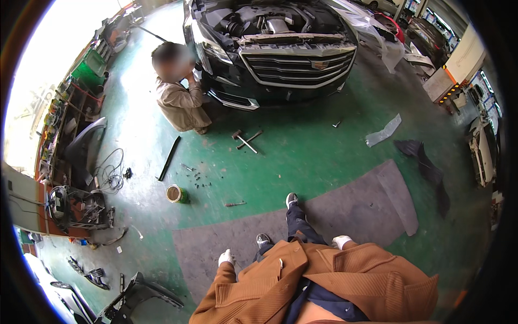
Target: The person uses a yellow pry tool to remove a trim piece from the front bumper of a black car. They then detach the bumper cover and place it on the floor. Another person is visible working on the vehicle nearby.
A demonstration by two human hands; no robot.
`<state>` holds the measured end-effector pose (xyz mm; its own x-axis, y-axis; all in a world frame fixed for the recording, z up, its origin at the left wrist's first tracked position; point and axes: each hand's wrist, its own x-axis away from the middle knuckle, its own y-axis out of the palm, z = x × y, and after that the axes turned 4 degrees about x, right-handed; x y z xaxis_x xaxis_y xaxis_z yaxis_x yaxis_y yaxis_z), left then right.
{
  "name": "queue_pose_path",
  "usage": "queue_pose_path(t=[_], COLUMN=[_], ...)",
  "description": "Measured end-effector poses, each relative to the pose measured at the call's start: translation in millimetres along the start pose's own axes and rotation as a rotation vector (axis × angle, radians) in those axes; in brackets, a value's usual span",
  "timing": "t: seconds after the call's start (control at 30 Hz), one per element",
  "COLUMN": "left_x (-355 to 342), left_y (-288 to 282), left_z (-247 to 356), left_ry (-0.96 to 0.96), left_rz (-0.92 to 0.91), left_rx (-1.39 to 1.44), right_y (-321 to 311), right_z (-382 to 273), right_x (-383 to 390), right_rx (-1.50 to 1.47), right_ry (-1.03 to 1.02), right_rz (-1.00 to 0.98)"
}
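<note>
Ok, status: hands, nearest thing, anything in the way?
White-gloved left hand and white-gloved right hand low, grips unclear. Flat grey mat below. Ahead: crossed long-handled tools on green floor, person in tan jacket beside black car.

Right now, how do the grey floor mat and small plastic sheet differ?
The grey floor mat is far larger than the small plastic sheet. The mat looks opaque, the sheet translucent. The mat lies under the left shoe, the sheet nearer the car. Both rest on the green floor.
</note>
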<state>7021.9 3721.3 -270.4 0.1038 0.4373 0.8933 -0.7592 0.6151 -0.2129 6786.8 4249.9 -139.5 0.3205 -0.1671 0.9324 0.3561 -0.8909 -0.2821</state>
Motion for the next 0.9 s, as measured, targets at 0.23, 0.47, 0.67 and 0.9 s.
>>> queue_pose_path(t=[0.23,0.47,0.67,0.9], left_x=[25,59,82,81], left_y=[28,91,145,147], left_z=[31,65,80,91], left_ry=[-0.035,-0.068,0.010,-0.007], left_rz=[0.121,0.167,0.079,0.219], left_rx=[0.153,0.181,0.329,0.167], right_y=[-19,-48,-63,-81], right_z=[-95,-253,-351,-371], right_x=[-102,-151,-141,-220], right_rx=[0.206,0.048,0.213,0.098], right_ry=[-0.030,-0.137,-0.177,0.141], right_rz=[-0.198,-0.297,-0.115,-0.580])
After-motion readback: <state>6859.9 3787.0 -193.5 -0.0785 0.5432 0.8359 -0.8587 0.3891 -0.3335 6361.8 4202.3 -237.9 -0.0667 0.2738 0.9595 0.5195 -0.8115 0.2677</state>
